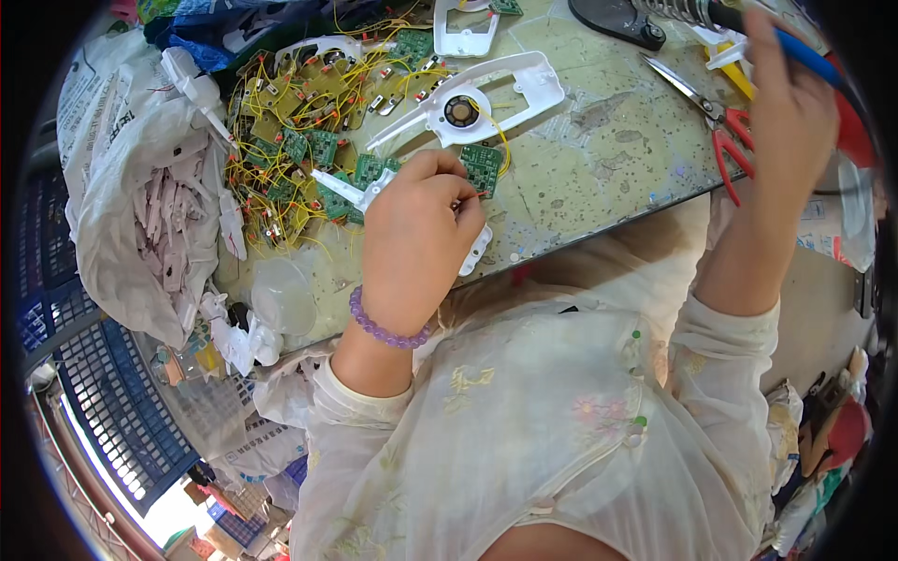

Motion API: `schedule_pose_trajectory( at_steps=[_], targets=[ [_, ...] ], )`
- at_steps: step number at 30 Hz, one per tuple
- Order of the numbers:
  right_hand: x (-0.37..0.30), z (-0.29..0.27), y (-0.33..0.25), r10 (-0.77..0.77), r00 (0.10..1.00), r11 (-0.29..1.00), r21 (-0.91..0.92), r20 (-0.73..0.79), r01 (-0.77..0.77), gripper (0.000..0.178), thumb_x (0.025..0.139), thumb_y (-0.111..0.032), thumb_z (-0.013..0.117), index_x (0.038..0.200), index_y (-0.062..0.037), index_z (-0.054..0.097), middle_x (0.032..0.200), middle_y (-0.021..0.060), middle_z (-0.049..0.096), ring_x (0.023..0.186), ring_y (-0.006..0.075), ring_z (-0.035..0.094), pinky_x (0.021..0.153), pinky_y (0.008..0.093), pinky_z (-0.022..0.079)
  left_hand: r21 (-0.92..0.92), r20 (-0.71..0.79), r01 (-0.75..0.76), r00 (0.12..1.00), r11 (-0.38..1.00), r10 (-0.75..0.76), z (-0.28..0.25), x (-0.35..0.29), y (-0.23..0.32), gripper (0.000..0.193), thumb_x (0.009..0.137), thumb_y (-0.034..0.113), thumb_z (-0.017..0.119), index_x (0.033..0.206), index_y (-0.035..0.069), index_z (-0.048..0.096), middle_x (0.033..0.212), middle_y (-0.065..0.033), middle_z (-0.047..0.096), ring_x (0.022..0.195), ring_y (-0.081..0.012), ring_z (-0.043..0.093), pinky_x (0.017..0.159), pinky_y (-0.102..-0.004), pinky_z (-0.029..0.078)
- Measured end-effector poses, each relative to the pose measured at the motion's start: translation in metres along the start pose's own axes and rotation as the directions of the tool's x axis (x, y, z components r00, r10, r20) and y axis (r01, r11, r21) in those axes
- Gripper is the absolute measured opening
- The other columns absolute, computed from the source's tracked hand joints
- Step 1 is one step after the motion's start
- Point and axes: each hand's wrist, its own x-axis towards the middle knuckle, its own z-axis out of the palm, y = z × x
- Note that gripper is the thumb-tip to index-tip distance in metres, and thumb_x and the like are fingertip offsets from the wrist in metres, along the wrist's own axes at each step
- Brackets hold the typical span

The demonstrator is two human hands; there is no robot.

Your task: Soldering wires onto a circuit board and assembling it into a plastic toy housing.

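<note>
My left hand [421, 229], with a purple bead bracelet at the wrist, is closed over a white plastic housing [478, 251] at the table's near edge. The curled fingers hide most of that housing. Just beyond the fingertips lies a green circuit board [481, 168], joined by yellow wire to a round speaker [461, 111] in another white housing [538, 86]. At the upper right, my right hand [795, 117] has its fingers around the blue handle of a soldering iron [806, 58]. Its fingertips are slightly blurred.
A heap of circuit boards with yellow wires [281, 140] covers the table's left part. A sack of white plastic pieces [108, 215] stands left of it. Red-handled scissors [716, 112] lie near my right hand, below a black iron stand [617, 23]. A clear cup [282, 297] sits at the near left.
</note>
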Motion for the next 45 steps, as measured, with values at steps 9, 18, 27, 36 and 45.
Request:
schedule_pose_trajectory(
  at_steps=[9, 18, 27, 36, 45],
  targets=[
    [-0.098, -0.075, 0.071, -0.198, 0.979, 0.613, 0.775, -0.036, 0.153, 0.024, 0.093, -0.028, 0.052, 0.093, -0.0048, 0.058, 0.074, 0.0107, 0.058, 0.062, 0.0208, 0.055, 0.063, 0.0388, 0.048, -0.043, -0.032, -0.082, 0.996, 0.996, 0.081, 0.001, 0.003, 0.001, 0.005, 0.07, 0.004, 0.067, 0.073, 0.001, 0.068, 0.091, -0.0062, 0.064, 0.072, -0.0263, 0.062, 0.065, -0.0352, 0.05],
    [-0.145, 0.0, 0.032, -0.39, 0.916, 0.405, 0.91, 0.088, 0.085, 0.021, 0.087, -0.016, 0.051, 0.088, 0.0036, 0.057, 0.068, 0.011, 0.053, 0.055, 0.018, 0.044, 0.052, 0.0317, 0.034, -0.054, 0.001, -0.05, 0.999, 0.997, 0.05, 0.002, -0.001, -0.003, 0.009, 0.071, 0.001, 0.068, 0.079, -0.002, 0.068, 0.094, -0.0084, 0.064, 0.081, -0.0235, 0.062, 0.069, -0.0307, 0.05],
    [-0.142, 0.005, 0.031, -0.383, 0.908, 0.362, 0.932, 0.171, -0.023, 0.02, 0.086, -0.015, 0.052, 0.088, 0.0041, 0.058, 0.07, 0.0106, 0.055, 0.057, 0.0173, 0.045, 0.053, 0.0307, 0.034, -0.043, -0.077, -0.102, 0.992, 0.994, 0.099, 0.006, -0.003, -0.005, 0.005, 0.069, 0.002, 0.067, 0.074, 0.0, 0.067, 0.092, -0.0072, 0.062, 0.073, -0.0267, 0.061, 0.064, -0.0355, 0.05],
    [-0.141, 0.007, 0.032, -0.382, 0.902, 0.368, 0.928, 0.203, -0.053, 0.018, 0.087, -0.014, 0.053, 0.089, 0.0036, 0.058, 0.07, 0.0099, 0.055, 0.057, 0.0167, 0.045, 0.053, 0.0304, 0.035, -0.02, -0.075, -0.101, 0.992, 0.995, 0.099, 0.007, -0.002, -0.005, 0.007, 0.068, 0.002, 0.067, 0.075, 0.0, 0.068, 0.092, -0.0073, 0.062, 0.074, -0.0262, 0.062, 0.065, -0.0354, 0.05],
    [-0.142, 0.007, 0.031, -0.376, 0.905, 0.386, 0.921, 0.2, -0.043, 0.018, 0.087, -0.013, 0.054, 0.089, 0.0039, 0.058, 0.071, 0.0102, 0.056, 0.057, 0.0171, 0.046, 0.052, 0.0303, 0.036, -0.024, -0.071, -0.104, 0.992, 0.994, 0.102, 0.006, -0.002, -0.004, 0.007, 0.068, 0.002, 0.067, 0.075, 0.0, 0.068, 0.092, -0.0076, 0.062, 0.074, -0.0264, 0.062, 0.065, -0.0355, 0.05]
  ],
)
